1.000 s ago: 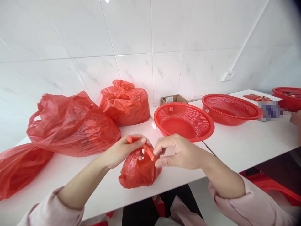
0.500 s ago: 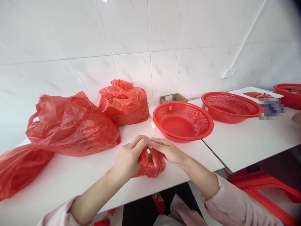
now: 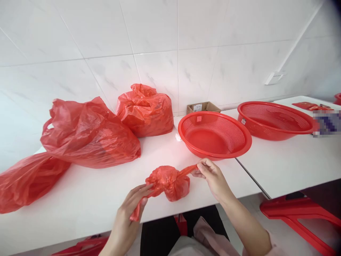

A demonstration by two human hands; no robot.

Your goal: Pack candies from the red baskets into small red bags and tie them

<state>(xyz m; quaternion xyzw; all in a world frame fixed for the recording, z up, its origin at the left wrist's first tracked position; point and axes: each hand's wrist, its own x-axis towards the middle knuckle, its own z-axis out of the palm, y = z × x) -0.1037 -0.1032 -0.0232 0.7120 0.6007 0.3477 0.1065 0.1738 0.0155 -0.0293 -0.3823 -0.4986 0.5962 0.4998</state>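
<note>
Small red bag (image 3: 170,182), knotted shut, contents hidden, sits at counter (image 3: 287,163) front edge. Left hand (image 3: 130,209) fingers pinch one handle at 7 o'clock; right hand (image 3: 213,176) fingers pinch other at 2. Empty basket (image 3: 214,134) behind.

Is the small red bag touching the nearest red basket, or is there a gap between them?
Apart. The head view shows a strip of white table between the small red bag and the red basket. The right hand pulls one handle toward the basket.
</note>
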